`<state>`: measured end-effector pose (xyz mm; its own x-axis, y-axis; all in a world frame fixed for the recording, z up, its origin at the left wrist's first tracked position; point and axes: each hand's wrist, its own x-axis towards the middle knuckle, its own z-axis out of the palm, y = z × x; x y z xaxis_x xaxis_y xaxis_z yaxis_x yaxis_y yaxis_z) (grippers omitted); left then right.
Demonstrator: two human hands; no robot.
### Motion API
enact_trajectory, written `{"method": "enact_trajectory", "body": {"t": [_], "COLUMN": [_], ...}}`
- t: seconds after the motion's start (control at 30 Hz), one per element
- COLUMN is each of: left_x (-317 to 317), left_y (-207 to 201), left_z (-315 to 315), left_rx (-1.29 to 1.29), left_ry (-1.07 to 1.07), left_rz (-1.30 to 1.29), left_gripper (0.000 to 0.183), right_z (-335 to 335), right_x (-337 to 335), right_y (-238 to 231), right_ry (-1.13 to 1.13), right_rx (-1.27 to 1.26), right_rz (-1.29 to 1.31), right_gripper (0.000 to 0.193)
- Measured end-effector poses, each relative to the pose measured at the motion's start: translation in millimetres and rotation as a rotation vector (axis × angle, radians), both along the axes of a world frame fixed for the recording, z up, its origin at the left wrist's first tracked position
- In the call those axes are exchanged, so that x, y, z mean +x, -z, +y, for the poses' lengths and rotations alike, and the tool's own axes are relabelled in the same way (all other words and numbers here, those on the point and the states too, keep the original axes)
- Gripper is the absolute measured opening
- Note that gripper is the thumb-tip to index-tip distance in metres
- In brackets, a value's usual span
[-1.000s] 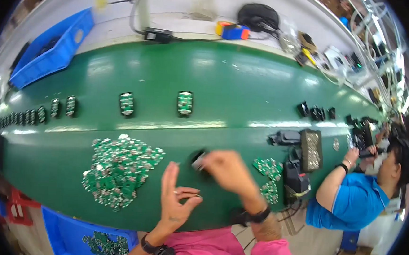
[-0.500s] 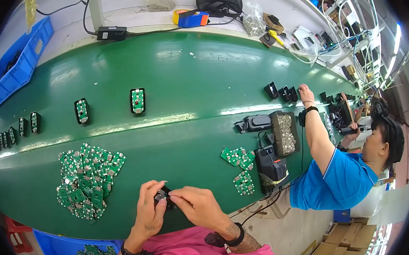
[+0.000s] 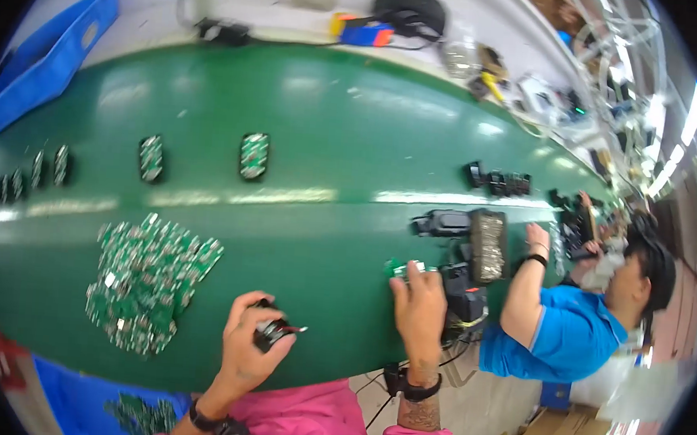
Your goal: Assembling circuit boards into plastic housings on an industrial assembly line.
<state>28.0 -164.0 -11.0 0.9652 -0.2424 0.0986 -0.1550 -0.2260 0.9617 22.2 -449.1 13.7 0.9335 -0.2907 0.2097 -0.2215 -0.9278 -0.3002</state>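
My left hand (image 3: 251, 344) is closed around a small black housing (image 3: 270, 330) with a red wire sticking out to its right. My right hand (image 3: 420, 311) has its fingers stretched and apart over a few green circuit boards (image 3: 394, 267) at the right of the bench. The fingers partly cover these boards, and blur hides whether a board is pinched. To the left of my left hand lies a large pile of green circuit boards (image 3: 146, 284). Farther back, a black housing with a board in it (image 3: 253, 156) stands beside another like it (image 3: 150, 158).
More filled housings (image 3: 61, 165) line the far left. Right of my right hand are a box of small metal parts (image 3: 488, 247) and a black device (image 3: 464, 294). A co-worker in a blue shirt (image 3: 567, 334) sits at the right. Blue bins (image 3: 48, 59) stand at the left and below the bench.
My right hand has left the housing and moved right to the small group of boards. My left hand keeps the housing. The co-worker's arm has drawn back from the black housings.
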Motion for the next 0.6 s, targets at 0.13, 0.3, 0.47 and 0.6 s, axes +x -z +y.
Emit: {"method": "enact_trajectory", "body": {"t": [0.13, 0.3, 0.47, 0.6], "left_x": [2, 2, 2, 1], "left_y": [0, -1, -5, -3], "left_z": [-3, -3, -3, -3], "left_rx": [-0.027, -0.088, -0.135, -0.18], "left_ry": [-0.05, -0.087, -0.091, -0.113], "left_rz": [-0.05, -0.042, -0.024, 0.019], "left_gripper": [0.038, 0.02, 0.01, 0.009], "right_z": [-5, 36, 98, 117], "right_x": [-19, -25, -27, -29], "right_y": [-20, -29, 0, 4], "right_ry": [0.125, 0.142, -0.142, -0.115], "right_rx": [-0.08, 0.732, 1.127, 1.194], "right_rz": [-0.073, -0.264, -0.288, -0.274], "right_gripper": [0.026, 0.015, 0.012, 0.009]}}
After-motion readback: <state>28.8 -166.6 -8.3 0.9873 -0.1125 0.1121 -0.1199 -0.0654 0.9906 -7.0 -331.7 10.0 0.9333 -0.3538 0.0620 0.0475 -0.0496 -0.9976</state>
